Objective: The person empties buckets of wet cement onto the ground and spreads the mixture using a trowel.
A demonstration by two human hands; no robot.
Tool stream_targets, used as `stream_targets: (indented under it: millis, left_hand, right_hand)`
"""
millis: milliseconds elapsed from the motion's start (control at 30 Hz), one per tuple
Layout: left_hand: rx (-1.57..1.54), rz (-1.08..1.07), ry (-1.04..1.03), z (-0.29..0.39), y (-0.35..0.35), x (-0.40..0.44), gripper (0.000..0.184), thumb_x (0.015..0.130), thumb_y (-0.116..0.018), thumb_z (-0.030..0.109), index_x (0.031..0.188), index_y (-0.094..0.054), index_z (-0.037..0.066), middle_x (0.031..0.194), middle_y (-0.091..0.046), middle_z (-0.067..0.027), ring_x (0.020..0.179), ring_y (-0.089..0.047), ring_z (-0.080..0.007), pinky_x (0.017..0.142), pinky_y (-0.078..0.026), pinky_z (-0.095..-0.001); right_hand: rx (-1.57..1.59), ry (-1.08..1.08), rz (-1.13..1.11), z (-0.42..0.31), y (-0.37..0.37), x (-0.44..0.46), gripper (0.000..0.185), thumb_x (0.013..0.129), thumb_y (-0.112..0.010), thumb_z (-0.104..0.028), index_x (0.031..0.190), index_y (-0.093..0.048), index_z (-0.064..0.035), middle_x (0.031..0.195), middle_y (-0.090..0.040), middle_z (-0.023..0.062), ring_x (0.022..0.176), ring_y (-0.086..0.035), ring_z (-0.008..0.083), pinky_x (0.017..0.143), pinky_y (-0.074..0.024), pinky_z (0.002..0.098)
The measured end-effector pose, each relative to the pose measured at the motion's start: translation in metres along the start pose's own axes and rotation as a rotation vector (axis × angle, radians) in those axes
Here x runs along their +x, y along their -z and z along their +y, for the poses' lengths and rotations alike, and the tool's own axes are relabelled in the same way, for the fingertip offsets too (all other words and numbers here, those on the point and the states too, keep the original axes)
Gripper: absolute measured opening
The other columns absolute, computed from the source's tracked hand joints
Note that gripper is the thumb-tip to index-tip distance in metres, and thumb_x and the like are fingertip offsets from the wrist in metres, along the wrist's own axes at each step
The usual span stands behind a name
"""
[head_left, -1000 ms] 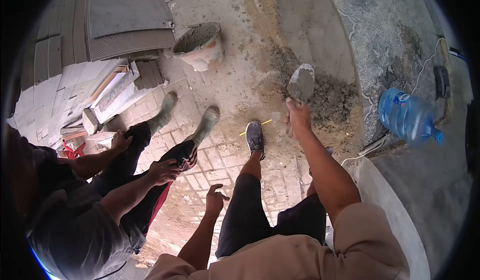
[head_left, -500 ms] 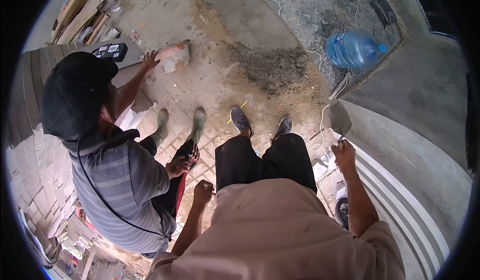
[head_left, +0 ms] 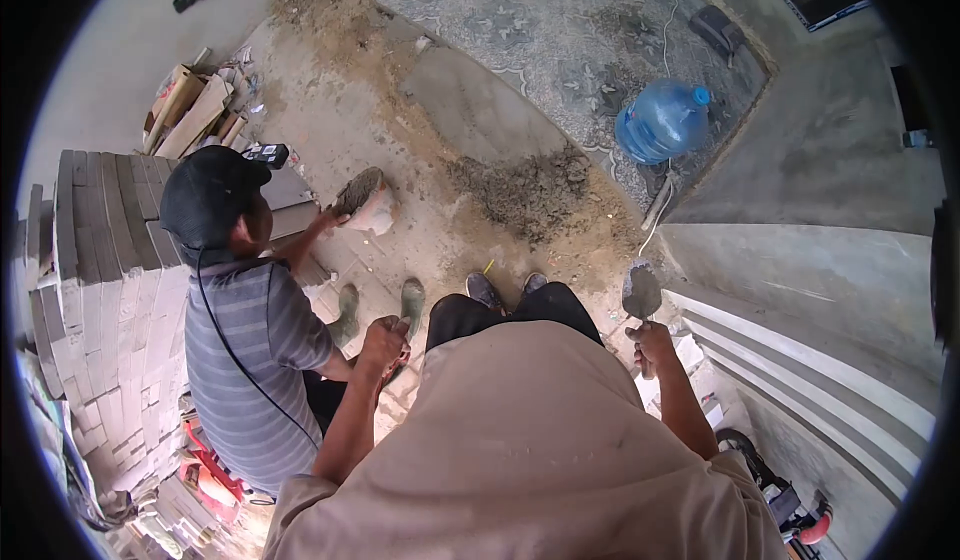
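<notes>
My right hand [head_left: 652, 344] is closed round the handle of a trowel [head_left: 641, 291], whose blade points up and away and carries some grey mortar. My left hand [head_left: 386, 340] is raised at my left side with its fingers curled; what it holds, if anything, is too small to name. In front of my feet lies a patch of dark, crumbly mortar [head_left: 530, 195] on the ground. Left of it, a co-worker's hand grips the rim of a bucket [head_left: 372, 210] with grey mix inside.
A co-worker [head_left: 250, 330] in a striped shirt and dark cap stands close on my left, beside stacked blocks [head_left: 110, 310]. A blue water bottle [head_left: 660, 122] lies on the patterned tiles [head_left: 480, 20]. White steps [head_left: 800, 360] run along my right. Scrap boards [head_left: 195, 115] lie at the upper left.
My right hand has swung the trowel from above the mortar patch back to my right side. My left hand has risen. The co-worker has leaned in and taken hold of the bucket, now tilted.
</notes>
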State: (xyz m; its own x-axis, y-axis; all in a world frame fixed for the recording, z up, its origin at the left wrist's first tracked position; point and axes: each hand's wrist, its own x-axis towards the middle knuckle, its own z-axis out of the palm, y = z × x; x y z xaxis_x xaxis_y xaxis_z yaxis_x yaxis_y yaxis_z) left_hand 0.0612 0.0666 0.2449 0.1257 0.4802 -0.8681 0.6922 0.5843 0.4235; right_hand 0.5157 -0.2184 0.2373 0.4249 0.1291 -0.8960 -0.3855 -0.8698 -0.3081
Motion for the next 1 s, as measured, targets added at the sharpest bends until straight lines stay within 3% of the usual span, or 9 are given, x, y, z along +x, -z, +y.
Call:
stream_targets:
  millis: [133, 200, 333, 467, 600, 733, 800, 867, 1000]
  left_hand:
    - [0.066, 0.176, -0.241, 0.022, -0.005, -0.001, 0.025, 0.100, -0.056, 0.021, 0.100, -0.065, -0.002, 0.067, -0.063, -0.0086, 0.051, -0.064, -0.0198, 0.054, -0.051, -0.0329]
    - [-0.107, 0.272, -0.302, 0.030, -0.016, -0.004, 0.021, 0.099, -0.051, 0.013, 0.106, -0.066, 0.000, 0.065, -0.061, -0.0074, 0.047, -0.061, -0.0200, 0.052, -0.049, -0.0305]
    - [-0.211, 0.268, -0.439, 0.017, -0.036, 0.017, 0.040, 0.091, -0.043, -0.003, 0.124, -0.064, 0.004, 0.082, -0.065, -0.0087, 0.065, -0.063, -0.0150, 0.062, -0.052, -0.0285]
    - [-0.065, 0.268, -0.439, 0.044, -0.057, 0.014, 0.033, 0.097, -0.054, 0.008, 0.128, -0.062, 0.000, 0.091, -0.066, -0.0144, 0.075, -0.068, -0.0209, 0.072, -0.056, -0.0323]
    - [0.028, 0.279, -0.423, 0.093, -0.055, 0.029, 0.015, 0.094, -0.065, 0.013, 0.092, -0.068, -0.002, 0.071, -0.066, -0.0089, 0.061, -0.062, -0.0159, 0.062, -0.050, -0.0338]
    - [0.195, 0.300, -0.392, 0.153, -0.033, 0.065, 0.030, 0.098, -0.066, 0.024, 0.083, -0.065, -0.002, 0.065, -0.064, -0.0102, 0.061, -0.064, -0.0171, 0.062, -0.051, -0.0349]
    - [0.216, 0.316, -0.469, 0.157, -0.018, 0.110, 0.023, 0.098, -0.062, 0.019, 0.089, -0.065, -0.002, 0.067, -0.065, -0.0124, 0.062, -0.065, -0.0187, 0.062, -0.052, -0.0371]
    - [0.160, 0.232, -0.526, 0.188, -0.002, 0.136, 0.021, 0.096, -0.058, 0.020, 0.097, -0.065, 0.001, 0.089, -0.069, -0.0254, 0.085, -0.067, -0.0409, 0.079, -0.052, -0.0453]
    - [0.546, -0.054, -0.468, 0.215, 0.029, 0.207, 0.025, 0.092, -0.056, 0.021, 0.107, -0.065, 0.004, 0.101, -0.070, -0.0236, 0.098, -0.067, -0.0415, 0.086, -0.053, -0.0485]
  right_hand:
    - [-0.178, 0.043, 0.060, 0.048, 0.023, 0.073, 0.020, 0.090, -0.073, -0.014, 0.090, -0.054, -0.0077, 0.062, -0.048, 0.0024, 0.048, -0.048, 0.0154, 0.043, -0.0417, 0.0351]
    - [-0.013, -0.144, 0.007, 0.065, 0.039, 0.098, 0.019, 0.089, -0.073, -0.012, 0.091, -0.055, -0.0062, 0.064, -0.050, 0.0056, 0.047, -0.050, 0.0187, 0.042, -0.0463, 0.0383]
    - [0.107, -0.176, 0.028, 0.083, 0.069, 0.127, 0.013, 0.092, -0.068, -0.012, 0.094, -0.056, -0.0065, 0.064, -0.050, 0.0068, 0.047, -0.051, 0.0203, 0.042, -0.0473, 0.0401]
    - [0.064, -0.235, 0.023, 0.074, 0.089, 0.145, 0.009, 0.094, -0.064, -0.013, 0.094, -0.057, -0.0073, 0.063, -0.046, 0.0055, 0.046, -0.048, 0.0197, 0.043, -0.0463, 0.0393]
    - [0.146, -0.156, 0.019, 0.041, 0.078, 0.152, 0.017, 0.092, -0.071, -0.017, 0.091, -0.057, -0.0064, 0.068, -0.048, 0.0047, 0.047, -0.047, 0.0182, 0.043, -0.0420, 0.0374]
    - [-0.022, 0.002, 0.066, -0.014, 0.040, 0.150, 0.028, 0.085, -0.078, -0.011, 0.090, -0.052, -0.0031, 0.069, -0.057, 0.0105, 0.050, -0.059, 0.0226, 0.044, -0.0539, 0.0399]
    - [-0.086, 0.167, 0.046, -0.045, 0.015, 0.125, 0.029, 0.083, -0.079, -0.007, 0.090, -0.052, -0.0016, 0.073, -0.061, 0.0128, 0.050, -0.062, 0.0231, 0.044, -0.0563, 0.0387]
    - [-0.064, 0.173, -0.041, -0.059, -0.005, 0.128, 0.027, 0.081, -0.079, -0.004, 0.087, -0.053, -0.0021, 0.073, -0.062, 0.0117, 0.051, -0.062, 0.0215, 0.046, -0.0567, 0.0374]
    - [-0.132, 0.134, -0.016, -0.128, -0.066, 0.060, 0.014, 0.091, -0.068, -0.006, 0.089, -0.055, -0.0019, 0.077, -0.068, 0.0125, 0.056, -0.064, 0.0200, 0.050, -0.0581, 0.0364]
